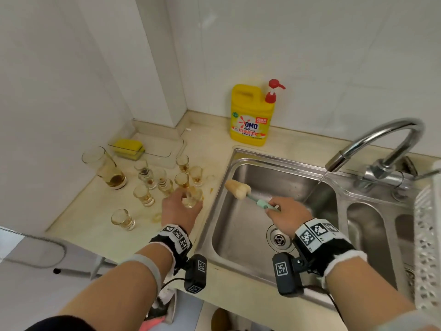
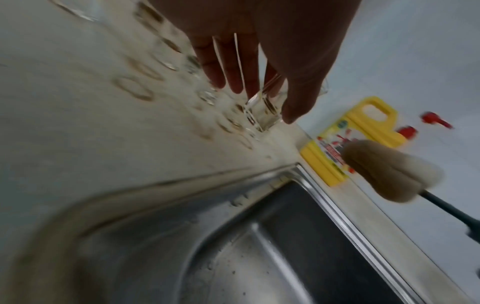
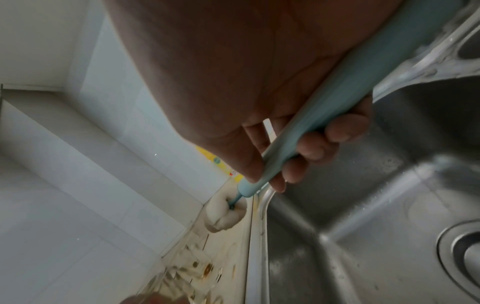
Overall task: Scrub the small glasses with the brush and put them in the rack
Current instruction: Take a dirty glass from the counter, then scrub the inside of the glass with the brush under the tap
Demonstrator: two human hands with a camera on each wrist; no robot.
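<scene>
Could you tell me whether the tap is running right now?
On: a thin stream of water falls from the tap spout into the sink.

Small glasses (image 1: 164,181): clear, thick-based shot glasses, amber-brown residue in the bottoms. A loose cluster stands upright on the beige countertop, left of the sink. One stands apart at the near left (image 1: 123,219). One more (image 1: 192,198) is off the cluster, at the counter edge by the sink, tilted, in the fingers of the left hand (image 1: 180,210).

Brush (image 1: 238,189): cream sponge head, dark thin stem, pale blue-green handle. Held by the handle in the right hand (image 1: 287,217) over the sink basin, head pointing toward the glasses.

Rack (image 1: 427,237): white perforated plastic, right of the sink.
</scene>
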